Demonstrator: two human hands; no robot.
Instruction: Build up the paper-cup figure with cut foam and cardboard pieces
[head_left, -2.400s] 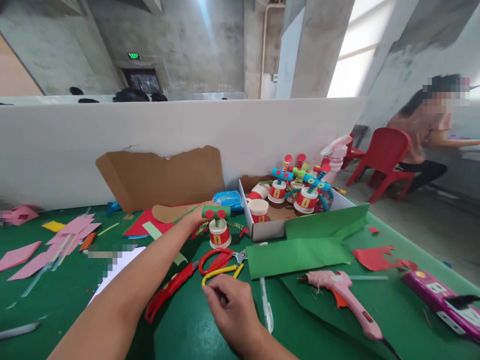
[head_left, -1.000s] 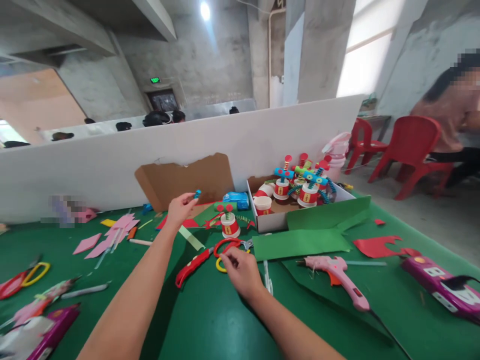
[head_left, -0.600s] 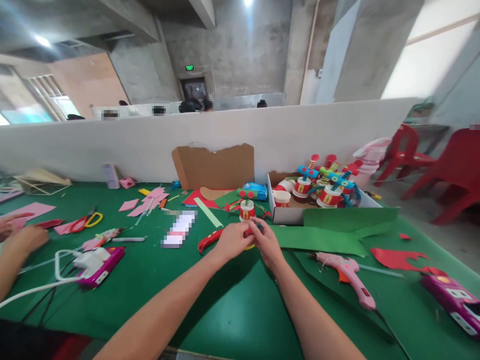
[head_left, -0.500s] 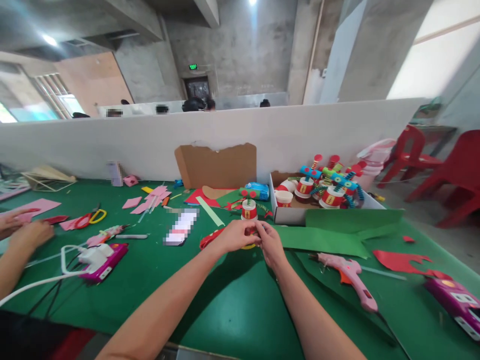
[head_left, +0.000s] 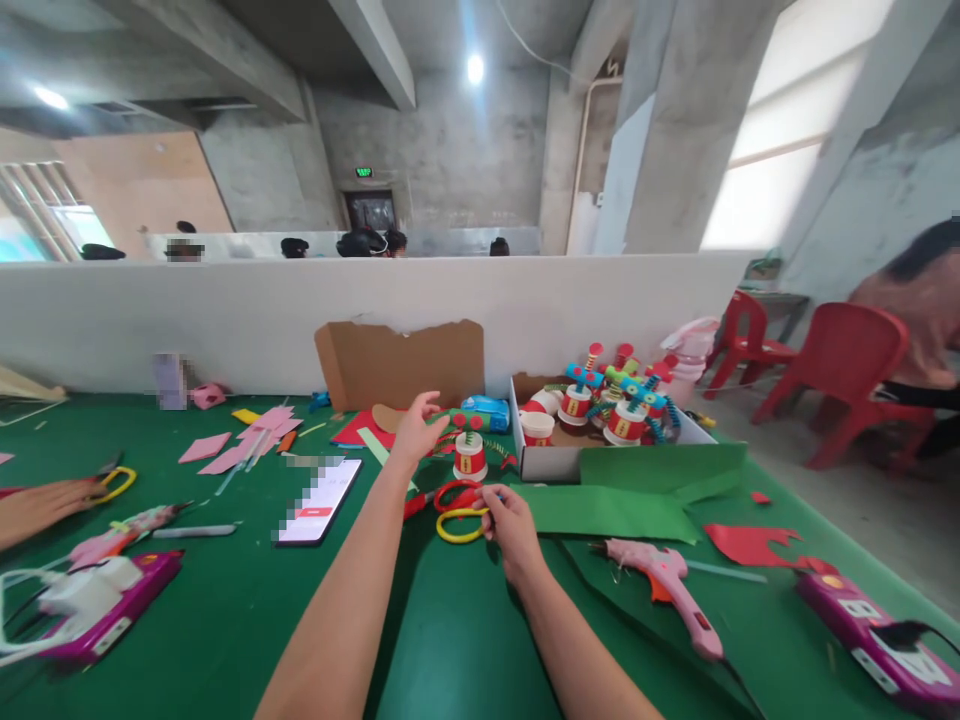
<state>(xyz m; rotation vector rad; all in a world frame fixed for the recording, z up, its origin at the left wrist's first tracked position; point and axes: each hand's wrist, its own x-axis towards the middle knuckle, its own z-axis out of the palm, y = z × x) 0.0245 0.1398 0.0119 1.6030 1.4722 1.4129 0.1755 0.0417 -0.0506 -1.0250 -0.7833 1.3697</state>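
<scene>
The hands, together in front of the paper-cup figure (head_left: 470,455) half a second ago, have come apart: the left hand (head_left: 417,435) is now raised beside the figure's head and the right hand (head_left: 508,525) is lower, by the scissors (head_left: 454,513). The figure stands upright on the green table (head_left: 450,640). Its body is an upturned white cup with a red band and a yellowish label; a green coil neck carries a green paper roll with two red discs, and springy green arms reach out to red ends. It stands just to the right of the left hand, whose fingertips overlap the roll's end in this view, so contact is unclear. That hand's fingers are spread loosely. The figure is beyond the right hand and apart from it, with the scissors' loops between them. The right fingertips are drawn together at the yellow loop; whether they pinch anything cannot be told. The box (head_left: 551,463) holding similar figures lies to the right, beside the green sheet (head_left: 615,510).
</scene>
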